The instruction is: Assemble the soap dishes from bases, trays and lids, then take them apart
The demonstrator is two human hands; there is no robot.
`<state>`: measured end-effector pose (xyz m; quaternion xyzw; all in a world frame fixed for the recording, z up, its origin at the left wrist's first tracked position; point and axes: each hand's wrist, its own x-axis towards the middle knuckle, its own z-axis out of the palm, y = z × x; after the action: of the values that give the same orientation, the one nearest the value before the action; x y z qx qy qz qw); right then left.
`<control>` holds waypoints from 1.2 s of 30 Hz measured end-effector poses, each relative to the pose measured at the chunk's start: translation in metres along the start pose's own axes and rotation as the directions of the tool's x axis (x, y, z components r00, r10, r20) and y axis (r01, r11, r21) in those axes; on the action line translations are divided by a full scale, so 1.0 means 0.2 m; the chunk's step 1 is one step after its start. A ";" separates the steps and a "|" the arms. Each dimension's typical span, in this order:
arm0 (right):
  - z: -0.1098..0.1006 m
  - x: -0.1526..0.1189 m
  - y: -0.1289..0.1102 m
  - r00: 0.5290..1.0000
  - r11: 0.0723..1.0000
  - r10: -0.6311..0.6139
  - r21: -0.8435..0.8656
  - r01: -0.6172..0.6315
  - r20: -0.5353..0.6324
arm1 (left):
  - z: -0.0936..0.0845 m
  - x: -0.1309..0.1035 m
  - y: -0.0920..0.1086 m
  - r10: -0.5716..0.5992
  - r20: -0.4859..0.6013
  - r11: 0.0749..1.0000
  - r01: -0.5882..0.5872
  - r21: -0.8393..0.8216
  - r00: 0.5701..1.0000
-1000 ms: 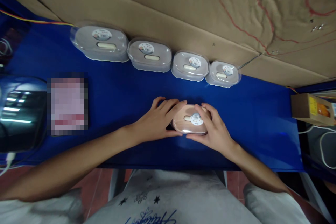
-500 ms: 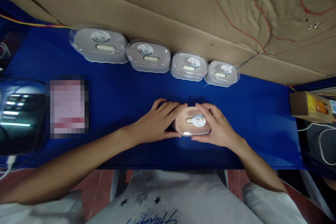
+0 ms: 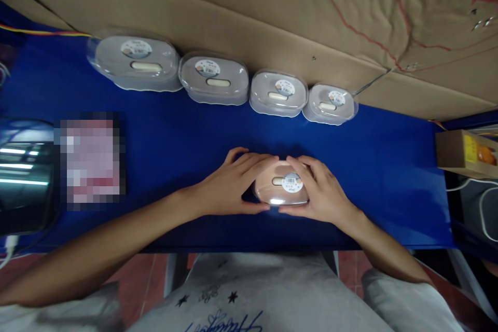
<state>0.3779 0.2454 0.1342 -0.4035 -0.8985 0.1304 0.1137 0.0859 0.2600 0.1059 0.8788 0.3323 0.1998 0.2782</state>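
An oval lidded plastic container (image 3: 268, 194) with a peach-pink inside, a clear lid and a round white label is on the near part of the blue table (image 3: 175, 140). My left hand (image 3: 235, 184) curves round its left end, thumb at the near edge and fingers along the far edge. On the other end, my right hand (image 3: 322, 192) grips it the same way, its fingers partly covering the lid and label. Both hands are closed on the one container, whose underside is hidden.
Along the cardboard wall (image 3: 233, 15) stands a row of several similar greyish containers (image 3: 213, 88). At the left lie a blurred-out pinkish item (image 3: 93, 158) and a black glossy device (image 3: 25, 181) with a white cable. A small cardboard box (image 3: 455, 153) stands at the right.
The view has shifted slightly, so the table's things sit a little differently in the picture. Both hands keep hold of the container, which has barely moved.
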 end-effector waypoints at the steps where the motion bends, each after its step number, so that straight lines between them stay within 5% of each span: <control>1: 0.00 0.00 0.00 1.000 1.000 0.002 0.002 -0.002 -0.003 | 0.00 0.00 0.00 0.000 0.003 1.000 0.000 0.003 1.000; 7: 0.00 0.00 0.01 1.000 0.999 -0.015 0.030 0.015 -0.004 | -0.01 0.01 0.00 -0.011 0.026 1.000 0.011 0.018 1.000; 12: -0.07 0.01 0.08 0.988 0.993 0.045 0.100 -0.060 0.147 | 0.00 0.00 -0.02 0.042 0.043 0.992 -0.047 0.116 0.998; 18: -0.24 -0.15 0.48 0.955 0.926 0.290 0.233 -0.296 0.062 | -0.11 -0.02 -0.05 0.085 0.049 0.961 -0.095 0.260 0.995; 22: -0.36 -0.33 0.79 0.881 0.872 0.472 0.135 -0.471 0.029 | -0.21 -0.02 -0.09 0.018 -0.076 0.909 0.015 0.417 0.997; 25: -0.38 -0.40 0.93 0.784 0.795 0.606 0.074 -0.602 -0.134 | -0.27 -0.01 -0.13 -0.067 -0.192 0.860 0.154 0.487 0.979; 29: -0.31 -0.36 1.02 0.756 0.829 0.530 0.047 -0.557 -0.385 | -0.35 -0.01 -0.19 -0.207 -0.374 0.791 0.380 0.479 0.904; 33: -0.26 -0.29 1.04 0.786 0.890 0.435 0.080 -0.448 -0.439 | -0.46 -0.02 -0.24 -0.413 -0.570 0.661 0.664 0.349 0.710; 36: -0.25 -0.28 1.04 0.776 0.895 0.428 0.097 -0.436 -0.463 | -0.54 -0.04 -0.28 -0.526 -0.593 0.565 0.772 0.292 0.609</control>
<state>0.5749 0.3436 0.1078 -0.6188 -0.7275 0.0436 0.2932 -0.0050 0.3288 0.1525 0.6554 0.7349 0.1743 0.0002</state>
